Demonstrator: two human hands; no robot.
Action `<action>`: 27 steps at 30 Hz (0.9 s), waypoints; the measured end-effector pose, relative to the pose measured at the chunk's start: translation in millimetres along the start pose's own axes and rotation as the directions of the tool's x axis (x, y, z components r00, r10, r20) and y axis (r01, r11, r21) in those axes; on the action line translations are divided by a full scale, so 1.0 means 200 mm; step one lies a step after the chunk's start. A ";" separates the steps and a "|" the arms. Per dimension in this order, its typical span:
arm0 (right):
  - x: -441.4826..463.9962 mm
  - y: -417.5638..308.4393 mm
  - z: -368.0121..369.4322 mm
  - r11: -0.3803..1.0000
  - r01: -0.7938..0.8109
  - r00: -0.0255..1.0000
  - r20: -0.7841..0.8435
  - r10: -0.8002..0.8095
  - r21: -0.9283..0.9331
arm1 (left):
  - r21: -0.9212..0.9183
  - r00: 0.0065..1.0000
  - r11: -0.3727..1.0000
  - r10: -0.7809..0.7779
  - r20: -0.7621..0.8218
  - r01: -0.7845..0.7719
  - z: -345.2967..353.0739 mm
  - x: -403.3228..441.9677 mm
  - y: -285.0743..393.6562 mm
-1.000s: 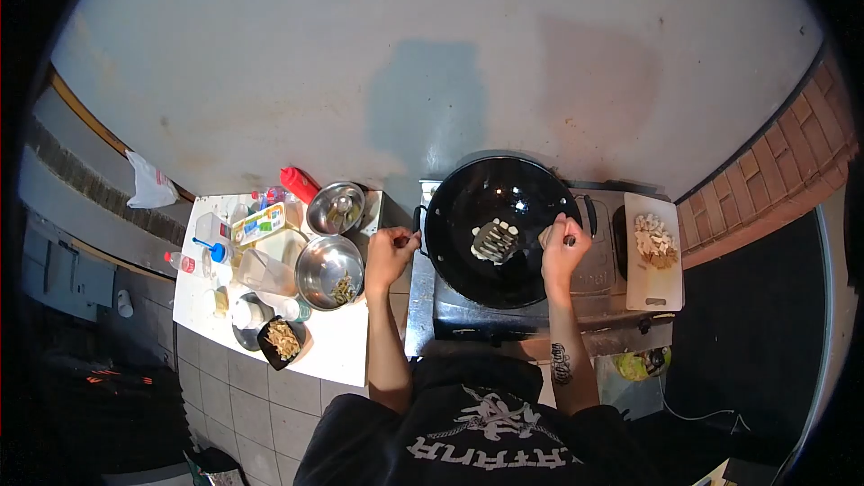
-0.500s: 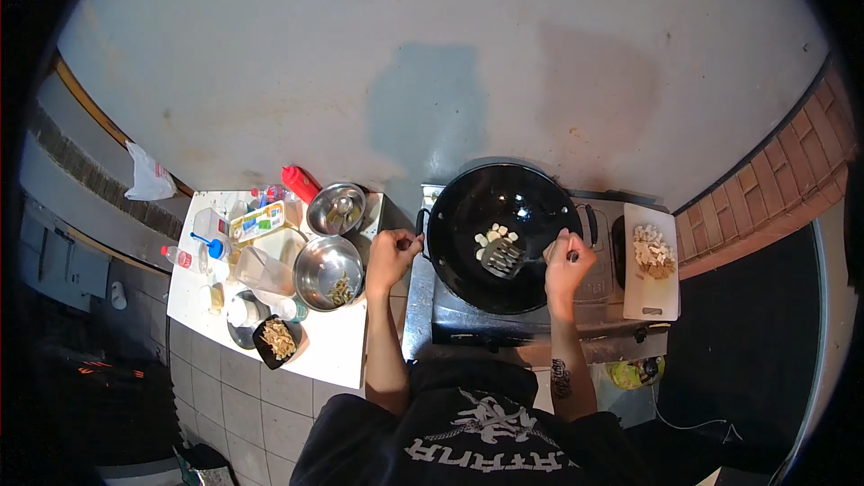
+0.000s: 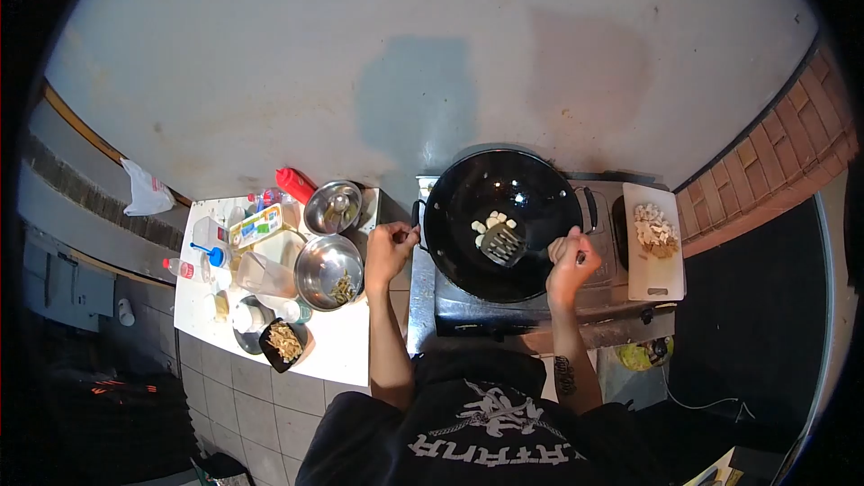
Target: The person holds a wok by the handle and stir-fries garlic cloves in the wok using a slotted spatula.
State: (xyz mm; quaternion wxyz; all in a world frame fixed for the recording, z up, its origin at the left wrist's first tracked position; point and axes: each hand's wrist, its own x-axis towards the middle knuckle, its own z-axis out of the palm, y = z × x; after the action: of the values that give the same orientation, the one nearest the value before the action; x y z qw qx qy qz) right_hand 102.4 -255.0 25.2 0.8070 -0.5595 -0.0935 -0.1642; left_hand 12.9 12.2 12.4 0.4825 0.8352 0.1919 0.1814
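Note:
A black wok (image 3: 504, 180) stands on the stove, with several pale chunks of food (image 3: 494, 220) near its middle. My right hand (image 3: 573, 265) is closed around the handle of a slotted spatula (image 3: 502, 246). The spatula's slotted head rests in the wok, against the near side of the chunks. At the wok's left side, my left hand (image 3: 391, 252) is closed on the wok's side handle (image 3: 417, 216), its fingers pinched there.
Right of the wok, a white cutting board (image 3: 655, 281) bears chopped pale food (image 3: 655, 227). On the white table (image 3: 337, 351) at left stand two steel bowls, a red squeeze bottle (image 3: 294, 184), a plastic jug (image 3: 265, 275) and a black dish of food (image 3: 283, 344).
The whole view has shifted slightly. Within the wok, the spatula head has moved only a little by the chunks. Both hands keep their places.

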 end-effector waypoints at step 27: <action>0.02 0.05 -0.02 0.999 -0.040 0.996 -0.074 0.041 0.007 | -0.016 1.000 1.000 -0.002 0.020 0.002 0.00 0.01 -0.04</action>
State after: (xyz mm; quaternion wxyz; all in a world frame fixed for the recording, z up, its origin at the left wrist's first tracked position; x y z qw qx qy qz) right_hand 110.4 -255.7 16.8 0.8145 -0.5527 -0.0526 -0.1682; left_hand 13.6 17.9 5.5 0.4912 0.8328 0.1865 0.1742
